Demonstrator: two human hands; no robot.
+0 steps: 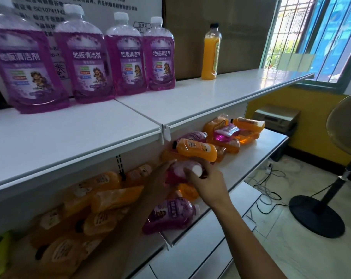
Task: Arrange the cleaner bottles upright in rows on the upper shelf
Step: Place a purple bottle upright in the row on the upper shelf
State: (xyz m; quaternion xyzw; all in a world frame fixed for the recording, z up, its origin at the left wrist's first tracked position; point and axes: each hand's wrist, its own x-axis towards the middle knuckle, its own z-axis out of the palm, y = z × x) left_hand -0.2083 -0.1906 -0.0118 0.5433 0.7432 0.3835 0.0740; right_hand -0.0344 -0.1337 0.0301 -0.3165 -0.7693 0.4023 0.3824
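Several purple cleaner bottles (86, 57) with white caps stand upright in a row at the back left of the white upper shelf (221, 93). An orange bottle (210, 53) stands alone to their right. On the lower shelf (249, 156) both my hands hold one purple bottle (179, 171) that lies on its side. My left hand (160, 178) grips its body from the left. My right hand (207, 185) grips its neck by the white cap. Another purple bottle (170, 215) lies just in front, near the shelf edge.
Many orange bottles (196, 148) and a few purple ones lie in heaps along the lower shelf. A standing fan (319, 210) and loose cables are on the floor to the right. A barred window (311, 33) is behind the shelf's right end.
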